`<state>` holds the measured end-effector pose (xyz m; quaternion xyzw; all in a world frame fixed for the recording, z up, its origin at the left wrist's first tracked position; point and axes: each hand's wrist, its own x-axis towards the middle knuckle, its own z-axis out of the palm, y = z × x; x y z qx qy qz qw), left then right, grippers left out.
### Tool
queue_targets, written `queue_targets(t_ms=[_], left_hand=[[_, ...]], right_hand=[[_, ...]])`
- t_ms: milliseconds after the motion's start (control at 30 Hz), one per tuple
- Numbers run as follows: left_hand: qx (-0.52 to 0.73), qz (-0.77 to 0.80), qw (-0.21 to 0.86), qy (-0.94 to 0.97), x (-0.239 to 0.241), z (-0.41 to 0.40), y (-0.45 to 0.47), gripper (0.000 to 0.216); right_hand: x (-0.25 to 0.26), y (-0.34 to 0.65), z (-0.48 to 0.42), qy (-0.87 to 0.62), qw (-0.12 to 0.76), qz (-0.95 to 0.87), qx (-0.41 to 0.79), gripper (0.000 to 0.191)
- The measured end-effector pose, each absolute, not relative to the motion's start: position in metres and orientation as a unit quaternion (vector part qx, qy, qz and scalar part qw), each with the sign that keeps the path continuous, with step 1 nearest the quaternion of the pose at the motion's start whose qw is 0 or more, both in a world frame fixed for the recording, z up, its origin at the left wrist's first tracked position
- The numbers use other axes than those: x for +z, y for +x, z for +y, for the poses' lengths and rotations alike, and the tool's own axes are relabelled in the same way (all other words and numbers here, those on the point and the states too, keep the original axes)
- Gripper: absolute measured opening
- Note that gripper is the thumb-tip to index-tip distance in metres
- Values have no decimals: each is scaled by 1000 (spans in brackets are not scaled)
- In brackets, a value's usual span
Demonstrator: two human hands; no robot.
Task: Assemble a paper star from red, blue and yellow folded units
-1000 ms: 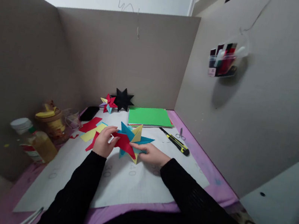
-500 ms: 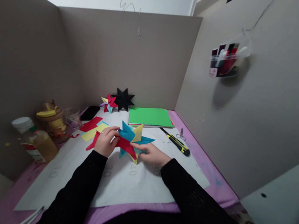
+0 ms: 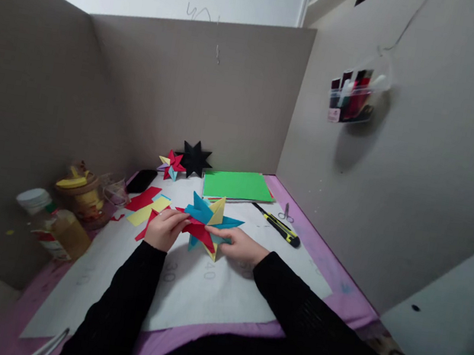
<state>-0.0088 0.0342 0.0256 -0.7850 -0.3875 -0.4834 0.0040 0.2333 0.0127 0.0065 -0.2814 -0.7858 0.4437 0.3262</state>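
A folded paper star [image 3: 208, 221] in blue, yellow and red lies on the white sheet [image 3: 211, 281] in front of me. My left hand [image 3: 162, 229] pinches its red point on the left side, fingers closed. My right hand [image 3: 239, 245] holds the star's right lower edge, fingers pressed on the paper. Both sleeves are black.
Loose red, yellow and blue paper pieces [image 3: 146, 205] lie left of the star. A small coloured star [image 3: 171, 163] and a black star [image 3: 195, 158] stand at the back. Green paper stack [image 3: 236, 184], utility knife [image 3: 277, 224], small scissors [image 3: 286, 213], jars [image 3: 81, 192] at left. Cardboard walls surround.
My left hand's fingers have shifted slightly along the red point of the star. The star and my right hand stay almost in place.
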Motion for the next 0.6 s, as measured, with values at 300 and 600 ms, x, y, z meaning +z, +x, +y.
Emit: queue_targets(t_ms=[300,600], left_hand=[[-528,-466,-87,-704,25,28,2,13],[-397,-404,63,-822,25,45,-13,17]], right_hand=[[9,233,11,-288,331,-782,442,71],[11,232,9,-281,323,-782,453,72]])
